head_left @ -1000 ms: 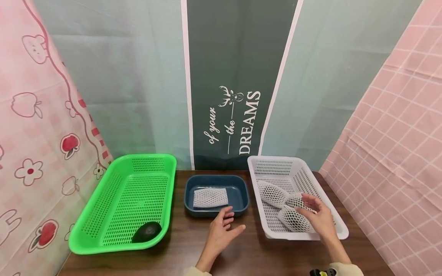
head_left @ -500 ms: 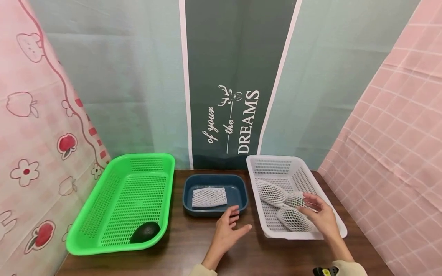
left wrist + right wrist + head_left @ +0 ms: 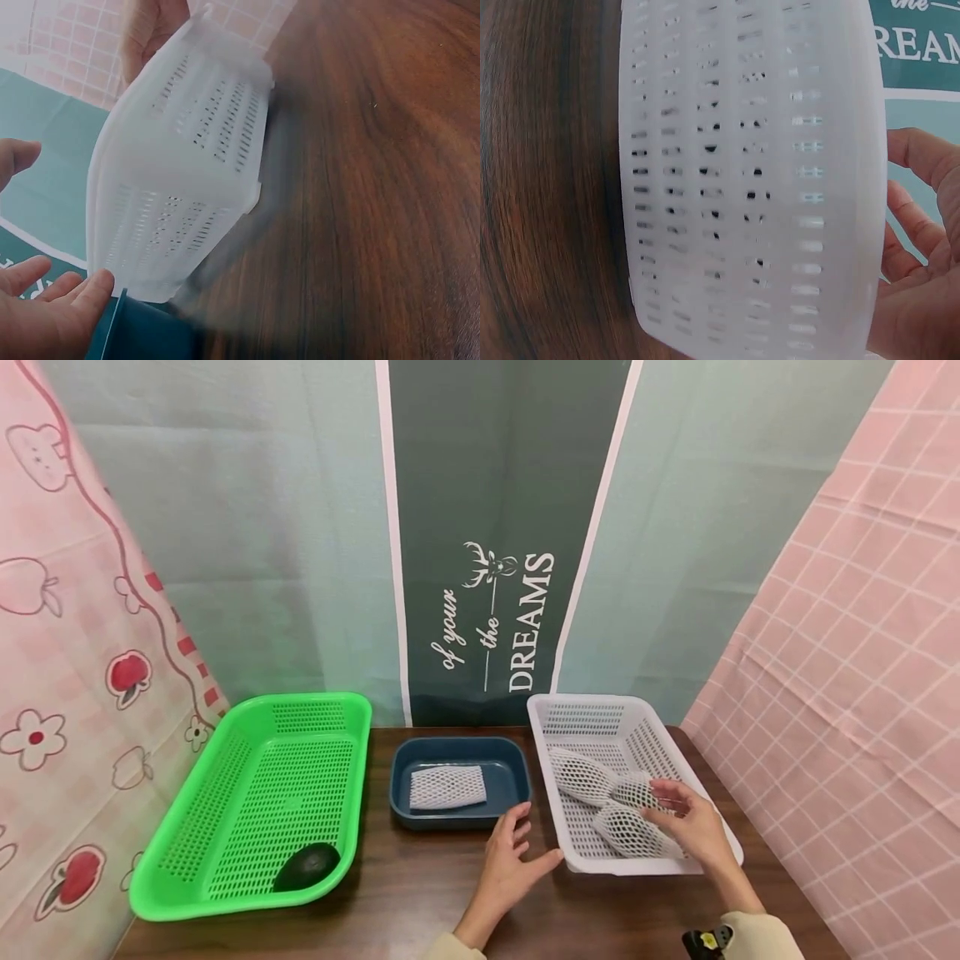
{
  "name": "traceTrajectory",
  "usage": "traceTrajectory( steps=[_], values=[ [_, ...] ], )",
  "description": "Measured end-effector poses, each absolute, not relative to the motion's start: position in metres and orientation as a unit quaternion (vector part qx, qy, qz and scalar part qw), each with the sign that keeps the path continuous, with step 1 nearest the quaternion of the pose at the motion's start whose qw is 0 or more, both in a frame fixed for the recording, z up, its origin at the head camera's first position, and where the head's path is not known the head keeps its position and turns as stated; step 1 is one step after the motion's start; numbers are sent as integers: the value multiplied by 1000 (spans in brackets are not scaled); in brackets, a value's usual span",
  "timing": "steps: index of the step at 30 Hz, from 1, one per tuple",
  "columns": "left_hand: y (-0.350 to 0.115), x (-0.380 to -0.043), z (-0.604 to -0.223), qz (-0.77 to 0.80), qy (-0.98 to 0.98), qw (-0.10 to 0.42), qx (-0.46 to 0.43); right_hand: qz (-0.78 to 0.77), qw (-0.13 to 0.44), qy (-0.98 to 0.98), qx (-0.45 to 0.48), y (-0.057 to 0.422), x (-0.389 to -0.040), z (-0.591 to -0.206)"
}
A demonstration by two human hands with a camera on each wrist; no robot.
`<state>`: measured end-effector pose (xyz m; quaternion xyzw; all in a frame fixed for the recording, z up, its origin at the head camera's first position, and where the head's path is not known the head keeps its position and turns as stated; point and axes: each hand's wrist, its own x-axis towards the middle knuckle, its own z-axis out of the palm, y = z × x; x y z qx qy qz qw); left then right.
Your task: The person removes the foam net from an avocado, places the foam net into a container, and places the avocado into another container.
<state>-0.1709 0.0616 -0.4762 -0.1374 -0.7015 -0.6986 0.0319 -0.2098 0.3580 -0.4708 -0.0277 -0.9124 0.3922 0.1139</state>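
My left hand [image 3: 508, 870], fingers spread and holding nothing, is above the table between the blue box [image 3: 397, 810] and the white basket [image 3: 573, 860]. Its thumb overlaps the basket's near corner in the head view. Over the basket's right side is my right hand [image 3: 697, 827], thumb and fingers loosely bent apart near the wrapped fruit. Inside lie several dark fruits in white foam nets, one at the front [image 3: 633, 832] and another at the left [image 3: 581, 777]. The right wrist view mostly shows the basket's outer wall [image 3: 847, 225], which hides the fruit.
A flattened white foam net [image 3: 447, 787] lies in the blue box. At the left a green basket [image 3: 191, 902] holds one dark, avocado-like fruit [image 3: 307, 866] at its near end. Patterned cloths hang behind and at both sides of the brown table [image 3: 397, 910].
My left hand has moved right, from in front of the blue box toward the white basket. The right hand stays over the wrapped fruit. The head view has turned slightly right.
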Motion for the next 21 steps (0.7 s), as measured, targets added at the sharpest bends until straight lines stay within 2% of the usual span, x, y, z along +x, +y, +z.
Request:
traceTrajectory(
  steps=[10, 15, 21],
  values=[
    [77, -182, -509, -649, -741, 51, -164, 388, 77, -917, 43, 365, -209, -471],
    [82, -181, -508, -651, -741, 26, -159, 395, 54, -915, 69, 368, -211, -475],
    [88, -182, -512, -652, -743, 8, -151, 373, 32, -926, 53, 367, -215, -476]
  ],
)
